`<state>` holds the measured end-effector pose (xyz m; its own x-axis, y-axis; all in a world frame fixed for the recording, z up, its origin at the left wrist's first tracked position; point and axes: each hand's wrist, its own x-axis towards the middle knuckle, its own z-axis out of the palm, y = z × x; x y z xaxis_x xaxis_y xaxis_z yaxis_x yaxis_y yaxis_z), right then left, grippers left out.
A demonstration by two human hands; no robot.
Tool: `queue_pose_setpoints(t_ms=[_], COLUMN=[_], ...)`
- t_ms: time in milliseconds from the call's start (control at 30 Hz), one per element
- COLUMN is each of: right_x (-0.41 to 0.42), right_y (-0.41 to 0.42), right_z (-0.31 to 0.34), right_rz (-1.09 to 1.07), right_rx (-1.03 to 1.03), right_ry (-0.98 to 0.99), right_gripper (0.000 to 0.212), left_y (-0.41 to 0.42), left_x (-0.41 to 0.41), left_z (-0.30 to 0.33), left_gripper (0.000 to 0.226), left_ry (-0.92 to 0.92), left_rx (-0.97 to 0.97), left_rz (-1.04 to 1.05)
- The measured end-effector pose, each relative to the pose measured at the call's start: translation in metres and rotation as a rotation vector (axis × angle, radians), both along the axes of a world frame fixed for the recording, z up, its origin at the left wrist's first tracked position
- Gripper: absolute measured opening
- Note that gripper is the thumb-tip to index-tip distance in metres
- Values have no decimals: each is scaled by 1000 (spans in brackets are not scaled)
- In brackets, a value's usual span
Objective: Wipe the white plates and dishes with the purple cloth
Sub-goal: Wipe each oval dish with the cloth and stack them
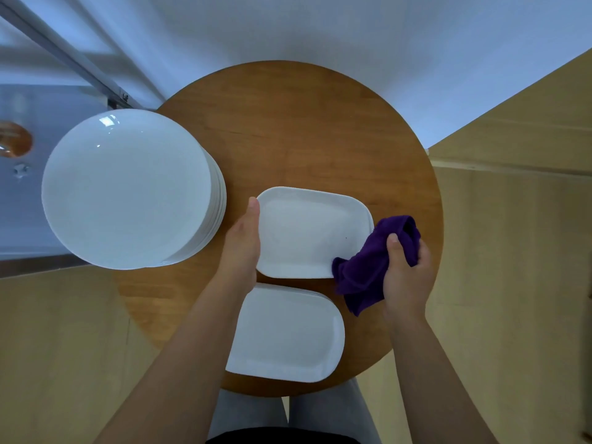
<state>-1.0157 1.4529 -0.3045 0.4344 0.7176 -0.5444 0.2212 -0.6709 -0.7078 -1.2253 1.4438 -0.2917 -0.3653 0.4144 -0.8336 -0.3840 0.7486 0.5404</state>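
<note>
Glazed white rectangular ceramic dish (pixel 307 232) on round wooden worktop (pixel 304 129), steadied at its edge by left hand (pixel 242 241), probably slick and breakable; soft purple cloth (pixel 373 264) bunched in right hand (pixel 405 274), touching dish's right corner.

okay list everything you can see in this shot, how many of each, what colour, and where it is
Round table: one, brown wood, centre.
Round plates: one stack, white, table's left edge, overhanging; count unclear.
Far rectangular dish: one, white, mid-table.
Near rectangular dishes: small stack, white, near edge.
Purple cloth: one, at far dish's right corner.
Floor: tan, around the table.
Left hand: grip on far dish's left edge.
Right hand: grip around the cloth.
Legs: grey trousers, under near edge.
</note>
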Motion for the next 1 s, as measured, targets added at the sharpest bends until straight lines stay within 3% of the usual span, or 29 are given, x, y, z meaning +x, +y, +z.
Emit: queue_pose_setpoints(t_ms=[67, 267, 400, 533, 633, 767, 900, 1000], right_x=[0, -3, -11, -23, -41, -55, -67, -77], right_y=[-1, -3, 7, 18, 22, 19, 10, 7], right_z=[1, 31, 60, 86, 112, 148, 179, 200], right_rz=[8, 15, 25, 132, 240, 366, 396, 395], right_rx=[-22, 141, 240, 280, 309, 409, 477, 512], right_ry=[-75, -173, -226, -472, -572, -577, -598, -595], right_gripper=[51, 45, 61, 44, 44, 45, 50, 52], left_y=[2, -7, -18, -29, -37, -47, -52, -54], left_x=[2, 10, 20, 29, 29, 19, 13, 13], left_z=[4, 31, 67, 109, 138, 175, 207, 226], left_gripper=[52, 43, 40, 35, 22, 58, 23, 20], left_ry=[-67, -159, -125, -73, -40, 25, 53, 132], left_rx=[6, 70, 165, 265, 321, 380, 410, 494], left_rz=[-35, 59, 108, 115, 107, 137, 174, 152])
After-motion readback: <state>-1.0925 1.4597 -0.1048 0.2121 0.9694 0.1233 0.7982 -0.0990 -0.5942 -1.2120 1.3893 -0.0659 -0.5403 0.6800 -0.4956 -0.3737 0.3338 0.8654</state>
